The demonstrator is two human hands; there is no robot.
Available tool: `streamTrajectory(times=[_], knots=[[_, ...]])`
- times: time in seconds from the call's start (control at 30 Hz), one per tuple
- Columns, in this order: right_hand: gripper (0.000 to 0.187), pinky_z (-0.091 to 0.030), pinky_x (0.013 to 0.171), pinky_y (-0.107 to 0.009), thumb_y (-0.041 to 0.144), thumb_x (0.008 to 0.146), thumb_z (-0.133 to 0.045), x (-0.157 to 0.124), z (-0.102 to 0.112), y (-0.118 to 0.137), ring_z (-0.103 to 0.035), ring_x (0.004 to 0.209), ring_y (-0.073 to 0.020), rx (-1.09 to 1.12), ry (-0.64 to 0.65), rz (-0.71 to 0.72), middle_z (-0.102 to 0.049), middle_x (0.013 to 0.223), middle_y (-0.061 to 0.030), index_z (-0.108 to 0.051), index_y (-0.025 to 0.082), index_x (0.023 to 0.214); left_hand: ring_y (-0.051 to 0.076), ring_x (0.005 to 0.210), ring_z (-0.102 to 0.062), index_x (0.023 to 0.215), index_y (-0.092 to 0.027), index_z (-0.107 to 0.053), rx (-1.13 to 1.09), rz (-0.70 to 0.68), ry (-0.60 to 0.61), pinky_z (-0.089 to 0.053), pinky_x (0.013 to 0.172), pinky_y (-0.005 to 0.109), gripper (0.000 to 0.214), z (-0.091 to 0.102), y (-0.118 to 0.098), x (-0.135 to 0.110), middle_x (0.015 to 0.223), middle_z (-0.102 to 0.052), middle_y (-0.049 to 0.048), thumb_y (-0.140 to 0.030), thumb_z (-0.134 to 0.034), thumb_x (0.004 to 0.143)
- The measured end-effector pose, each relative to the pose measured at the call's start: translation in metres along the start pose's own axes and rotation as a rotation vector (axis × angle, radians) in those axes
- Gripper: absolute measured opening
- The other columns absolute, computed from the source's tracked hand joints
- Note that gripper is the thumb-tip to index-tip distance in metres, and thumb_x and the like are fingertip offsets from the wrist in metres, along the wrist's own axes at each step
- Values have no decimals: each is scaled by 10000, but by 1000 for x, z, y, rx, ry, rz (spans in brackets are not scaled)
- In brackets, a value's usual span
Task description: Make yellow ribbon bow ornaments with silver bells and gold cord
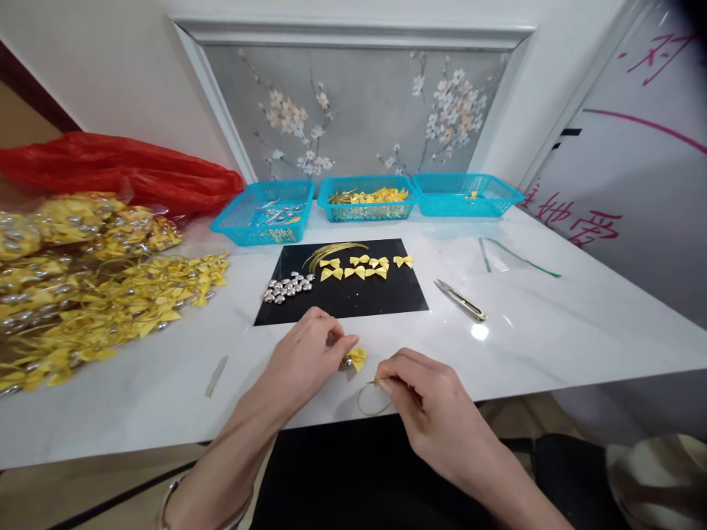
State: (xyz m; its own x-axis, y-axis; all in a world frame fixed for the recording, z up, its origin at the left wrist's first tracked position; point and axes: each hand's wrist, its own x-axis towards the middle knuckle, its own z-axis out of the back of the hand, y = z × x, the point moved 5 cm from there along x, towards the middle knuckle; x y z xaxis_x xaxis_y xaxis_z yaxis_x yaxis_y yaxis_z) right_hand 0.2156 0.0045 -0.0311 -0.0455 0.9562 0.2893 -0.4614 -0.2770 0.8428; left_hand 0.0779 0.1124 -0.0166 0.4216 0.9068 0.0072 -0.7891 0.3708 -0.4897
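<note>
Yellow bow [357, 358] pinched in left hand [307, 358] | right hand [429, 403] pinches gold cord [371, 403] at table [166, 397] front edge | open marble toward scissors [462, 300]

Pink handwritten Chinese characters [574, 219] on white board [635, 177], right (too skewed to read).

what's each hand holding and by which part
Left hand pinches the small yellow ribbon bow by its left side; right hand pinches the thin gold cord loop at its top.
</note>
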Motion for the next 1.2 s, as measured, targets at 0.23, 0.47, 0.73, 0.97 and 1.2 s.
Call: streamTrajectory(times=[0.23, 0.47, 0.73, 0.97, 1.2], knots=[[201, -418, 623, -241, 78, 938, -471, 0, 2, -1, -553, 684, -138, 43, -29, -8, -601, 807, -15, -600, 192, 835, 214, 705, -590, 628, -228, -513, -75, -14, 6, -413, 663, 349, 227, -3, -2, -5, 747, -594, 7, -282, -519, 849], [194, -406, 597, -240, 58, 914, -495, 5, -4, 6, -550, 664, -141, 56, -75, -9, -596, 763, -14, -608, 181, 816, 175, 632, -581, 812, -255, -480, -285, 36, -63, -452, 597, 296, 149, 1, 4, -28, 674, -572, -53, -339, -482, 935], [225, -440, 633, -269, 20, 912, -477, 7, -5, 15, -564, 708, -168, -50, -62, 21, -616, 822, -27, -614, 194, 872, 162, 822, -665, 944, -277, -673, -459, -60, -13, -524, 710, 254, 130, 6, 2, -51, 898, -703, -20, -285, -547, 913], [282, -455, 689, -319, -41, 887, -449, 5, 0, 32, -530, 799, -212, -167, -80, 90, -657, 834, -42, -620, 183, 880, 129, 807, -673, 879, -274, -677, -361, -261, -116, -511, 667, 203, 243, 20, -20, -64, 915, -696, -26, -129, -485, 910], [278, -440, 668, -329, -37, 878, -444, 5, 1, 38, -513, 772, -211, -214, -66, 90, -644, 814, -49, -620, 178, 857, 146, 816, -670, 974, -298, -636, -421, -244, -101, -542, 690, 217, 193, 19, -21, -72, 951, -691, -16, -151, -533, 902]])
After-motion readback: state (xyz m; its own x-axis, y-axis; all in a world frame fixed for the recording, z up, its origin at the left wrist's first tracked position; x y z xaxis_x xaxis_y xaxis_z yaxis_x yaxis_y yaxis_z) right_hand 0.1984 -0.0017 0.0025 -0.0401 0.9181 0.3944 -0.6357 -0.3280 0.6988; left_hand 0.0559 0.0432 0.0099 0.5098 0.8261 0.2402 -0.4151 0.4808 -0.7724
